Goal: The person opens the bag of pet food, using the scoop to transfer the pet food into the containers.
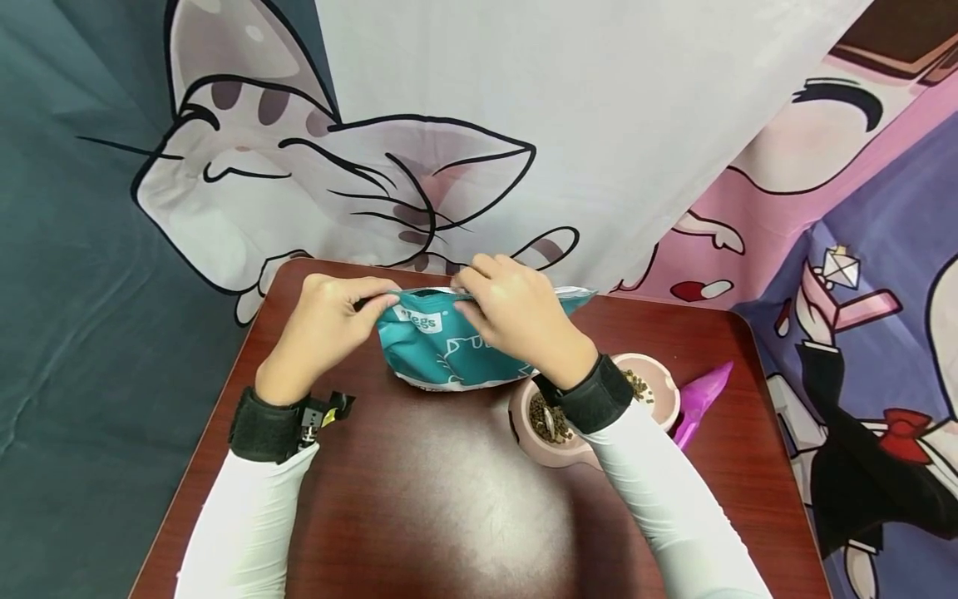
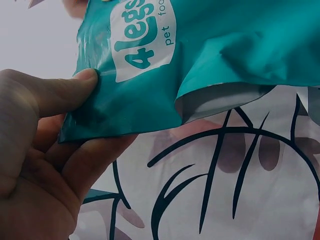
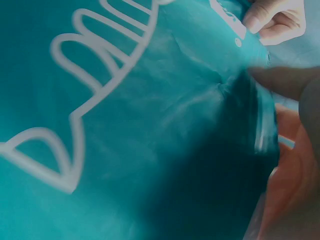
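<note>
A teal pet food bag (image 1: 419, 353) with a white label stands near the back edge of the table. My left hand (image 1: 322, 324) pinches its top left corner between thumb and fingers. Along the top edge, nearer the middle, my right hand (image 1: 516, 316) grips the bag with the thumb in front. Between the two hands the rim gapes, and the left wrist view shows the pale inner lining (image 2: 220, 100). The right wrist view is mostly filled by the bag's front (image 3: 125, 125); the right thumb (image 3: 280, 80) lies against it near the rim. The bag's contents are hidden.
A pale pink double bowl (image 1: 527, 445) holding brown kibble stands right of the bag, partly under my right forearm. Beyond it lies a purple packet (image 1: 699, 399). The reddish-brown table (image 1: 359, 507) ends at a printed cloth (image 1: 621, 108) behind.
</note>
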Action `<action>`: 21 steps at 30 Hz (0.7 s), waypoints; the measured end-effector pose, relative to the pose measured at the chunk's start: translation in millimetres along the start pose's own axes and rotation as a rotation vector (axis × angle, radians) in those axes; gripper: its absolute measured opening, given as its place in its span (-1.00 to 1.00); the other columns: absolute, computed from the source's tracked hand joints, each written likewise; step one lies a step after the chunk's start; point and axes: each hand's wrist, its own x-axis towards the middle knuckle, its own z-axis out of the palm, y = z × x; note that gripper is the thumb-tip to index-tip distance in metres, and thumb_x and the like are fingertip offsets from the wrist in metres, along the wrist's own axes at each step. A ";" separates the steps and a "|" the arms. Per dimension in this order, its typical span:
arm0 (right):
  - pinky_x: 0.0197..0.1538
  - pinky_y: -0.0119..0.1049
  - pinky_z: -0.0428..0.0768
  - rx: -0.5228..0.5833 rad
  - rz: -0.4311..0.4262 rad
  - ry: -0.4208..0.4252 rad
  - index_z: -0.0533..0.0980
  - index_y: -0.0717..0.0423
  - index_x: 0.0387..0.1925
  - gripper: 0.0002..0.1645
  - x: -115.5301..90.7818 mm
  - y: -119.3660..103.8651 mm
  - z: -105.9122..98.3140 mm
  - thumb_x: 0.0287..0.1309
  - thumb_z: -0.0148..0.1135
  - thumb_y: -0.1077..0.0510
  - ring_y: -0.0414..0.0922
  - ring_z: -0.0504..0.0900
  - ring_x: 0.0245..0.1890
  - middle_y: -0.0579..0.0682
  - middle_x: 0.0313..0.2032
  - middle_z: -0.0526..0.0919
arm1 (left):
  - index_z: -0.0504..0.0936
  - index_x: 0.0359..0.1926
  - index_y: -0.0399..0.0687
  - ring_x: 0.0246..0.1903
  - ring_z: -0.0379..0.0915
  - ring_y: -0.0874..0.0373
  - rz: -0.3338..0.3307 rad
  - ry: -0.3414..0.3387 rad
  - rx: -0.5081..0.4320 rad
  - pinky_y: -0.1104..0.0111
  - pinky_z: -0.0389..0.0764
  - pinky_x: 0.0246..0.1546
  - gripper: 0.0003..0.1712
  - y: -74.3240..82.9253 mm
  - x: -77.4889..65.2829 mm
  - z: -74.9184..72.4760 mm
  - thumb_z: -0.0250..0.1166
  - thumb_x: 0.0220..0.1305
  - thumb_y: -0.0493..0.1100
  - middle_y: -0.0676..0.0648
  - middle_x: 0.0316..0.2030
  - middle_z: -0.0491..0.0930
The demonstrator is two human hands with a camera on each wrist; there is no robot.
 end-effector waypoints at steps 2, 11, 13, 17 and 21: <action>-0.33 -0.22 0.66 -0.002 0.002 -0.024 0.70 0.05 -0.05 -0.70 2.1 -1.4 0.6 0.32 0.40 -0.04 -0.08 0.60 -0.31 -0.06 -0.24 0.65 | 0.85 -0.23 -0.05 -0.71 0.24 0.32 -0.007 0.003 0.001 0.56 0.18 -0.67 -0.89 0.5 -0.3 0.7 0.45 0.27 -0.31 0.05 -0.47 0.75; -0.38 -0.32 0.61 0.020 -0.009 0.029 0.77 0.01 -0.26 -0.91 3.2 -4.1 8.2 0.31 0.41 0.12 -0.14 0.56 -0.39 -0.12 -0.38 0.63 | 0.80 -0.03 -0.14 -0.24 0.75 0.01 0.000 -0.064 0.084 0.10 0.75 -0.22 -0.69 13.5 1.4 6.7 0.54 0.20 -0.18 -0.11 -0.17 0.81; -0.40 -0.31 0.61 0.024 -0.010 0.046 0.78 0.00 -0.29 -0.93 3.1 -3.9 9.0 0.29 0.42 0.12 -0.14 0.55 -0.41 -0.13 -0.40 0.63 | 0.79 0.01 -0.13 -0.19 0.77 -0.04 0.029 -0.075 0.124 0.05 0.75 -0.21 -0.63 18.0 3.2 10.8 0.55 0.19 -0.12 -0.12 -0.13 0.81; -0.43 -0.31 0.59 0.036 -0.012 0.060 0.77 -0.03 -0.33 -0.93 3.5 -4.4 9.3 0.27 0.43 0.11 -0.15 0.54 -0.43 -0.16 -0.43 0.62 | 0.82 -0.11 -0.08 -0.33 0.76 -0.04 0.051 -0.037 0.164 0.09 0.71 -0.39 -0.80 21.4 5.5 19.1 0.50 0.25 -0.16 -0.08 -0.23 0.82; -0.40 -0.31 0.60 0.040 -0.023 0.038 0.77 -0.03 -0.30 -0.91 4.5 -4.5 7.4 0.29 0.41 0.08 -0.15 0.56 -0.41 -0.15 -0.41 0.63 | 0.83 -0.25 -0.05 -0.56 0.65 -0.03 0.068 0.032 0.184 0.15 0.58 -0.60 -0.93 19.5 4.8 23.5 0.50 0.23 -0.23 -0.05 -0.37 0.81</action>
